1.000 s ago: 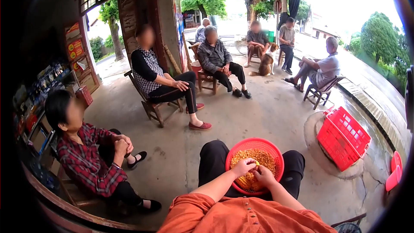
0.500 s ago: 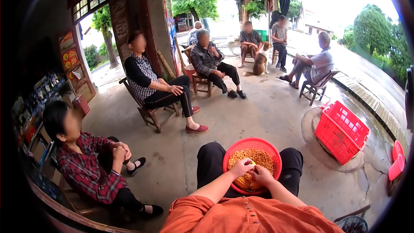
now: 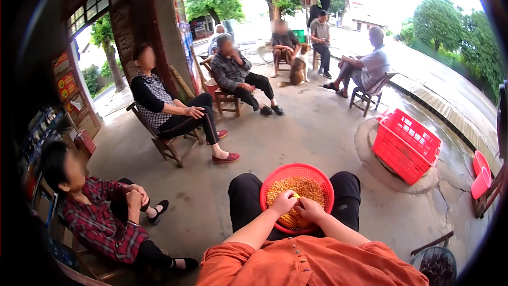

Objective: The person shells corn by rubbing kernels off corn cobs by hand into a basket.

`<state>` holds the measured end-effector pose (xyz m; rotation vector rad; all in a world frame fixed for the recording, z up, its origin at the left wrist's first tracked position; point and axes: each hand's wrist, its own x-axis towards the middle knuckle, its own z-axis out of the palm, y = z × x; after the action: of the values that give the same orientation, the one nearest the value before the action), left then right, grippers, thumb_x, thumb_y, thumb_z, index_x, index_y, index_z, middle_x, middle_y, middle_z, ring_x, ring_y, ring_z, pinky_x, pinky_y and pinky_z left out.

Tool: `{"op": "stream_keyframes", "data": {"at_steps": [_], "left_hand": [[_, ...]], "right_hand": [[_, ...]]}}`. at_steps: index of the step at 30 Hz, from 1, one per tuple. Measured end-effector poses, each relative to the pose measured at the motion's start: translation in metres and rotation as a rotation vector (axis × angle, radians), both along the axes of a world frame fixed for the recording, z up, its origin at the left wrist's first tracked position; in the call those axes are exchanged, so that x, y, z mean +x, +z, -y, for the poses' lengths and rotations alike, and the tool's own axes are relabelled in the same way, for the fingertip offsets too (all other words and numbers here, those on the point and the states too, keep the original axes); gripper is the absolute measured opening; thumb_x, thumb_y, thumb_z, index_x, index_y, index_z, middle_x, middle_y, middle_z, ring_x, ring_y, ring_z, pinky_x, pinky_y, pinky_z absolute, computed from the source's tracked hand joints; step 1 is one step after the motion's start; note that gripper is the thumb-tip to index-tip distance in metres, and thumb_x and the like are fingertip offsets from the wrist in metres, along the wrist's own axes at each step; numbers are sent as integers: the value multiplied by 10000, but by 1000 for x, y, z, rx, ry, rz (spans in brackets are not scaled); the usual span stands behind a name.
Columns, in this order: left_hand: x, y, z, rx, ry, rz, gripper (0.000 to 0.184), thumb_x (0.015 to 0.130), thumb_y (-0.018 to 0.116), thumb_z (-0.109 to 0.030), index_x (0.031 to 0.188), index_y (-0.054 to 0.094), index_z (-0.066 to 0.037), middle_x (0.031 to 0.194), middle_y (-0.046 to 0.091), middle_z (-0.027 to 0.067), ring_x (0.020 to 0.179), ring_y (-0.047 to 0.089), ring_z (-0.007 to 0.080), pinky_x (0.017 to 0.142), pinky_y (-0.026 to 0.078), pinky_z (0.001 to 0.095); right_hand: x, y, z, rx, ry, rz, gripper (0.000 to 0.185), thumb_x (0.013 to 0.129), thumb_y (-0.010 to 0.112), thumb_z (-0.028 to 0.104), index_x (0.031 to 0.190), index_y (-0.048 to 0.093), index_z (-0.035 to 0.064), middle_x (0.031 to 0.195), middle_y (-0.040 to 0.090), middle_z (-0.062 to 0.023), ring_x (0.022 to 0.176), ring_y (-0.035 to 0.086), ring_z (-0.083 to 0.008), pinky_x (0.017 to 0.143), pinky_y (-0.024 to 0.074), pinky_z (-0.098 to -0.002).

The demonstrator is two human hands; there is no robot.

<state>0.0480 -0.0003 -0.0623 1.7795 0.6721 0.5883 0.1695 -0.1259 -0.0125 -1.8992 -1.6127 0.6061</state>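
Observation:
A round red plastic basket (image 3: 269, 177) rests on my lap, between my thighs in dark trousers. Small orange-yellow pieces (image 3: 299, 184), like kernels or berries, cover its bottom; their exact kind is too small to tell. Over them, my left hand (image 3: 284, 202) is closed in a pinch, and a small yellow piece (image 3: 296, 196) shows at its fingertips. My right hand (image 3: 311, 211) meets it there, its fingers bent together on the same piece. The undersides of both hands are hidden.
Right of me, a red plastic crate (image 3: 406, 145) stands tilted on the concrete floor. Beyond it are red basins (image 3: 481, 181). A dark-filled basket (image 3: 434, 265) sits at lower right. Several people sit on chairs, the nearest in a plaid shirt (image 3: 100, 222). A dog (image 3: 299, 69) sits farther off.
My view has turned slightly right, so the scene sits farther left. My hands stay together over the basket, with small finger movement at the yellow piece.

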Motion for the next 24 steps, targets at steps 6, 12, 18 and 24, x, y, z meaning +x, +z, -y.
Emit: {"op": "stream_keyframes", "data": {"at_steps": [6,12,18,24], "left_hand": [[-1,18,8,265,39,-290,338,827,501,-243,1049,595,-7,1003,630,241,972,596,399,858,463,439],[1,17,7,195,40,-297,345,832,494,-242,1084,585,-24,1010,635,251,981,609,383,851,475,422],[0,12,5,73,23,-38,250,799,462,-128,984,583,-12,846,636,189,792,619,270,724,485,372],[-6,26,-1,-515,-36,90,280,828,385,-17,1033,574,-43,752,567,27,581,503,96,541,446,250]], "right_hand": [[-4,2,2,44,-28,47,269,868,562,317,922,583,55,885,650,-207,841,622,-392,734,484,-461],[-2,-7,3,136,-59,94,251,874,570,314,922,548,68,816,639,-218,765,622,-407,678,490,-482],[3,-14,-3,72,-91,-53,263,880,574,308,959,571,57,885,641,-218,858,615,-397,741,486,-458],[13,-18,-5,88,-18,-205,277,920,555,293,1002,563,29,877,634,-175,828,624,-313,744,483,-392]]}}
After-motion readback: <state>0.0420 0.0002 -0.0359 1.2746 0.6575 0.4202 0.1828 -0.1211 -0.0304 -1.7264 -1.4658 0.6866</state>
